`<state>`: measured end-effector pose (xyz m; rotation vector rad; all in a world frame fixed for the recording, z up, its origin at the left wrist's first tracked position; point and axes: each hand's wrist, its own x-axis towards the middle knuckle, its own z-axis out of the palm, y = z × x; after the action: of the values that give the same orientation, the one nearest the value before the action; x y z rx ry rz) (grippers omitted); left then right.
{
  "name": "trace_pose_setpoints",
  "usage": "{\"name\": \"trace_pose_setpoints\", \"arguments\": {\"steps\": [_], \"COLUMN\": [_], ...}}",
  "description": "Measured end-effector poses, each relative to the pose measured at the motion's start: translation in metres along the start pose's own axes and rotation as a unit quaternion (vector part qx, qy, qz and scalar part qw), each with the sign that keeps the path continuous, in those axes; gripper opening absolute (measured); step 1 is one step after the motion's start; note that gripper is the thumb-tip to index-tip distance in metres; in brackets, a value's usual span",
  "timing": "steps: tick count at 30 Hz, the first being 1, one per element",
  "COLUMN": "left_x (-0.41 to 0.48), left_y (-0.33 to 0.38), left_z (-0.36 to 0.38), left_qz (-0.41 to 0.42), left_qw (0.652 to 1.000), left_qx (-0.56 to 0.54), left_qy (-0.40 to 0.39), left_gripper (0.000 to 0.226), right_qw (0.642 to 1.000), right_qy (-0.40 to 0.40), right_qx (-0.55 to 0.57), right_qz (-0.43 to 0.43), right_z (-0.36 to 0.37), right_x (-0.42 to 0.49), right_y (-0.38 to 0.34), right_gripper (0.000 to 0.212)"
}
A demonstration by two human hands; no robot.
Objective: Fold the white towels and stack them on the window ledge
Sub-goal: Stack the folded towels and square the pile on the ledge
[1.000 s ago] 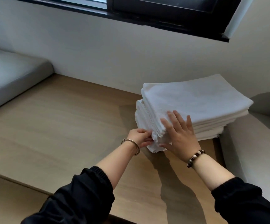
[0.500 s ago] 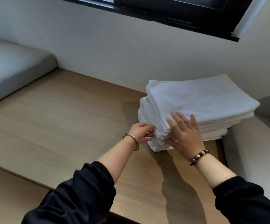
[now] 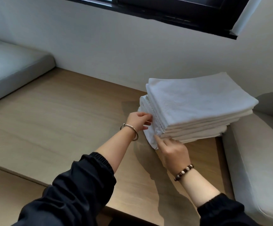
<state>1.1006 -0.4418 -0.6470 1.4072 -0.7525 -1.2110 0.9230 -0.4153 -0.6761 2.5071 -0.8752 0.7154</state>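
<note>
Stack of folded white towels (image 3: 197,103) sitting on the wooden window ledge (image 3: 59,115) under the window, left hand (image 3: 138,120) pinching its near corner edges, right hand (image 3: 173,152) fingertips pressing the lowest towel, grip loose

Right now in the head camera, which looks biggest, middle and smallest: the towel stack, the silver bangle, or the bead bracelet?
1. The towel stack is by far the largest.
2 and 3. The silver bangle and the bead bracelet look about alike in size, and the bracelet sits nearer the camera, so I won't rank those two.
</note>
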Motion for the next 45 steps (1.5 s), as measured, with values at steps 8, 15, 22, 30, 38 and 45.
{"name": "trace_pose_setpoints", "arguments": {"steps": [8, 15, 22, 30, 38, 45], "left_x": [0.023, 0.041, 0.055, 0.057, 0.042, 0.045], "left_y": [0.044, 0.046, 0.029, 0.022, 0.032, 0.030], "left_z": [0.011, 0.013, 0.022, 0.026, 0.011, 0.009], "left_qz": [-0.082, -0.137, -0.153, -0.159, -0.120, -0.088], "left_qw": [0.996, 0.989, 0.975, 0.973, 0.989, 0.992], "left_qx": [0.042, -0.003, -0.091, -0.058, -0.057, -0.067], "left_qy": [0.021, 0.054, 0.131, 0.157, 0.061, 0.063], "left_gripper": [0.023, 0.021, 0.043, 0.040, 0.008, 0.009], "right_qw": [0.987, 0.981, 0.978, 0.983, 0.988, 0.995], "right_qy": [-0.117, -0.160, -0.075, -0.081, -0.039, 0.092], "right_qx": [-0.104, -0.102, -0.145, -0.119, -0.024, 0.044], "right_qz": [-0.031, -0.043, -0.132, -0.116, -0.147, 0.009], "right_z": [-0.020, -0.001, -0.012, -0.006, -0.015, -0.060], "right_x": [0.042, 0.038, 0.038, 0.023, 0.017, 0.080], "right_y": [-0.013, -0.019, 0.032, 0.036, 0.023, 0.045], "right_gripper": [0.039, 0.050, 0.026, 0.029, 0.022, 0.025]}}
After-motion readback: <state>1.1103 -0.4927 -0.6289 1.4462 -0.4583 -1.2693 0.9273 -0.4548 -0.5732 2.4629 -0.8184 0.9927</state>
